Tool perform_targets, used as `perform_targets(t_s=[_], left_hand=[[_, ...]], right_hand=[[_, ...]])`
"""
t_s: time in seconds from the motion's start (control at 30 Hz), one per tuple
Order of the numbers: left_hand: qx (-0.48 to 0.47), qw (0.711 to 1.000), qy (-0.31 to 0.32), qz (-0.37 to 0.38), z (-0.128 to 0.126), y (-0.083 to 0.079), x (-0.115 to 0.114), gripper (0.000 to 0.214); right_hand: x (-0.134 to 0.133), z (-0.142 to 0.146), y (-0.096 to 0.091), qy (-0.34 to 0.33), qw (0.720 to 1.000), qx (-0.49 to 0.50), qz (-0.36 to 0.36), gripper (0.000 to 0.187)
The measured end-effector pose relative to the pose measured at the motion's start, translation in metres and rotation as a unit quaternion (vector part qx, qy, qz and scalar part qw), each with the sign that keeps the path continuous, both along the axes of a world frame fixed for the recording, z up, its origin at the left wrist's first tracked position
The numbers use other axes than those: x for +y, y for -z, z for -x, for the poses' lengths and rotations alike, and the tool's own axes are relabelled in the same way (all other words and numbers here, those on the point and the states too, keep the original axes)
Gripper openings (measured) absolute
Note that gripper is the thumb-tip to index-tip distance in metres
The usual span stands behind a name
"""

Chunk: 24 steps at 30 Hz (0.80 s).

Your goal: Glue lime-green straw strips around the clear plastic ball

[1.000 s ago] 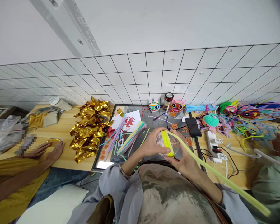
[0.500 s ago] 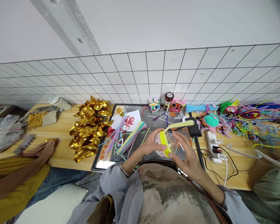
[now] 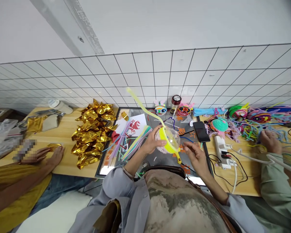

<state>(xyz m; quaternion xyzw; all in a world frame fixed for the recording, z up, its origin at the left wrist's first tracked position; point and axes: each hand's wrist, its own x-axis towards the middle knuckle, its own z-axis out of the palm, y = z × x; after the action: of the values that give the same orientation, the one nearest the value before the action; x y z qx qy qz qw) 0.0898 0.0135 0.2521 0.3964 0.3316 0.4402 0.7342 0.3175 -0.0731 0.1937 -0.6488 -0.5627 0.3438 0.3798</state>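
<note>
Above the surface (image 3: 66,132), my left grip (image 3: 151,144) pinches the clear ball (image 3: 175,137); my right grip (image 3: 196,158) is spread, just beside it. If my left thumb eases, the yellow band (image 3: 169,145) could loosen, its springy free strip (image 3: 147,111) uncoiling.

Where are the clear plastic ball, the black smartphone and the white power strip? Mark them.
Clear plastic ball (image 3: 173,138): head view, on its bare transparent side.
Black smartphone (image 3: 201,131): head view, on its dark face.
White power strip (image 3: 219,148): head view, on its casing.
</note>
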Motion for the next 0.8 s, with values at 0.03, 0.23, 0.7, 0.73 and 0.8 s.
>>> perform_targets(t_s=[0.03,0.23,0.7,0.73,0.8], left_hand=[[-0.001,1.000,0.003,-0.003,-0.001,-0.002,0.002,0.081],[-0.012,1.000,0.013,-0.020,-0.008,-0.005,0.007,0.082],[-0.012,0.999,0.029,-0.028,-0.012,-0.008,0.006,0.083],[-0.011,0.999,0.025,-0.030,-0.012,-0.007,0.006,0.081],[-0.012,0.999,0.022,-0.028,-0.011,-0.006,0.007,0.078]], right_hand=[[0.000,-0.001,0.010,-0.011,1.000,-0.013,0.017,0.048],[0.009,-0.004,0.075,-0.059,0.969,-0.142,0.195,0.032],[0.015,0.018,0.135,-0.043,0.881,-0.305,0.360,0.042],[0.014,0.017,0.137,-0.046,0.885,-0.299,0.353,0.041],[0.013,0.016,0.140,-0.050,0.896,-0.282,0.339,0.038]])
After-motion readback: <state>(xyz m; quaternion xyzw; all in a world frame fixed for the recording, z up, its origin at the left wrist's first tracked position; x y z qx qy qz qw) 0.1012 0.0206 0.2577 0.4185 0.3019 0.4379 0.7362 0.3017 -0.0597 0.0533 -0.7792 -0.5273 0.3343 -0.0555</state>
